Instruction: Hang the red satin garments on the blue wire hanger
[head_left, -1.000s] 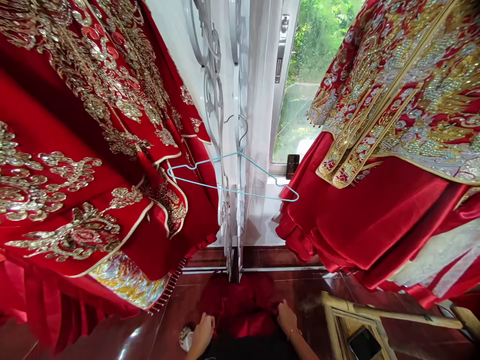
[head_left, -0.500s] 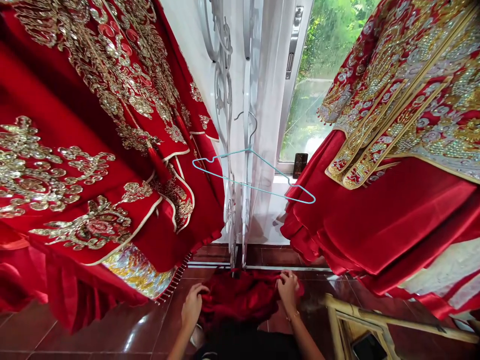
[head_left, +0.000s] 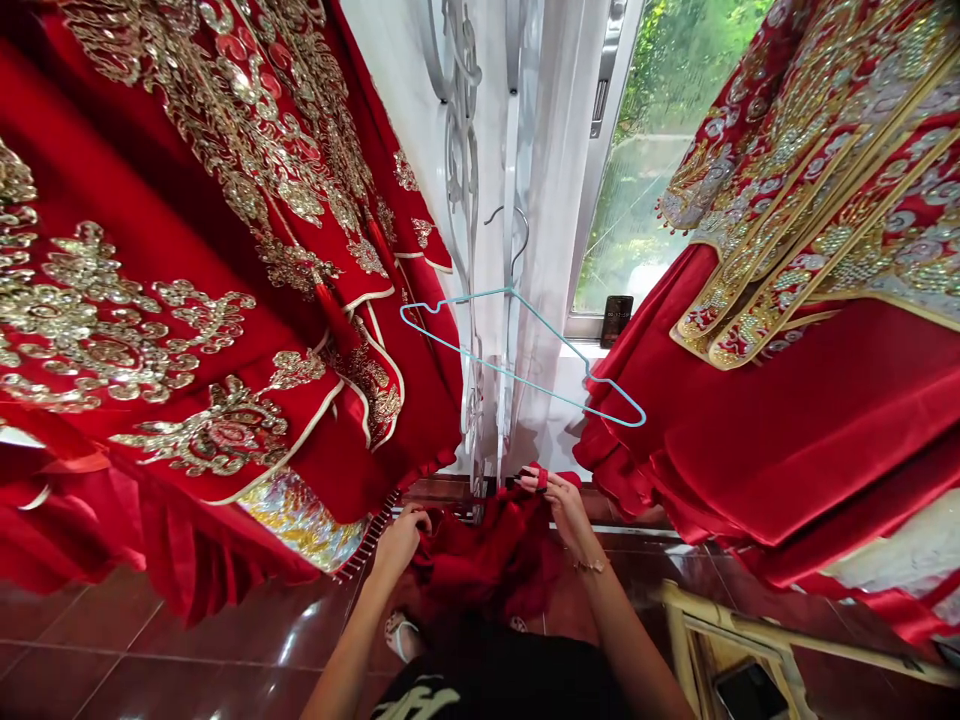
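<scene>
Lower centre, the left hand (head_left: 399,543) and right hand (head_left: 567,512) gripped red cloth (head_left: 469,565); a blue hanger (head_left: 510,291) hung above, embroidered costumes (head_left: 300,330) crowding the left and right.

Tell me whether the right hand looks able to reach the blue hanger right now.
Probably yes: the blue hanger hangs ahead of and above the right hand, with nothing visible blocking the way, though that hand is occupied holding the red cloth.

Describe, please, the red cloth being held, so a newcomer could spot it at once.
Follow the white metal frame down to its lower end. There, between the left hand and right hand, is the red cloth. It looks bunched and plain, unlike the gold-embroidered garments alongside.
</scene>
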